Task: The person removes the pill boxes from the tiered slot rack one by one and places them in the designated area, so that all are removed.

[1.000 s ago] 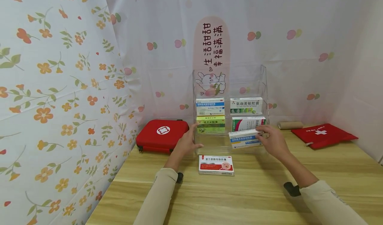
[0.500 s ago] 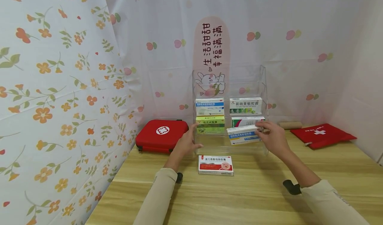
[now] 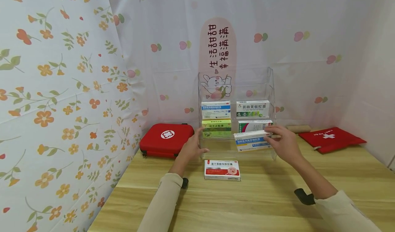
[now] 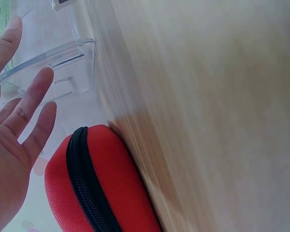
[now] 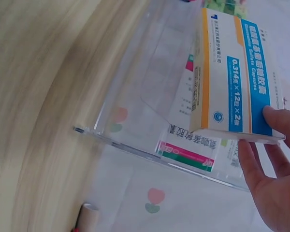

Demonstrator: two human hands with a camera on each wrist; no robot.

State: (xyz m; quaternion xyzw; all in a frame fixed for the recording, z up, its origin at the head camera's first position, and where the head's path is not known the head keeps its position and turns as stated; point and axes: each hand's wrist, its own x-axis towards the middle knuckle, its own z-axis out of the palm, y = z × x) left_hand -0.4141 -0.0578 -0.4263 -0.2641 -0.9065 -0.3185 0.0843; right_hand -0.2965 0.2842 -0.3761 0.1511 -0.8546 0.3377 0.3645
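My right hand [image 3: 285, 143] pinches a blue, white and yellow medicine box [image 3: 251, 141] by its right end, tilted in front of the lower right of a clear acrylic rack [image 3: 220, 154]. In the right wrist view the same medicine box [image 5: 234, 72] shows its printed front, thumb on the face and fingers behind. My left hand [image 3: 190, 149] is at the rack's left side, fingers spread and holding nothing. The left wrist view shows its fingers beside the clear rack [image 4: 63, 63]. A red and white medicine box [image 3: 222, 170] lies on the table before the rack.
On the rack stand a blue-white box [image 3: 216, 110], a yellow-green box [image 3: 217, 129], a white-green box [image 3: 253, 109] and a partly covered green-red box [image 3: 247, 125]. A red case [image 3: 166, 139] is left; a red pouch [image 3: 330, 139] and cardboard tube [image 3: 298, 129] are right.
The medicine box in my right hand has risen slightly and shifted a little left, with its tilt changing slightly. My left hand has stayed at the rack's side.
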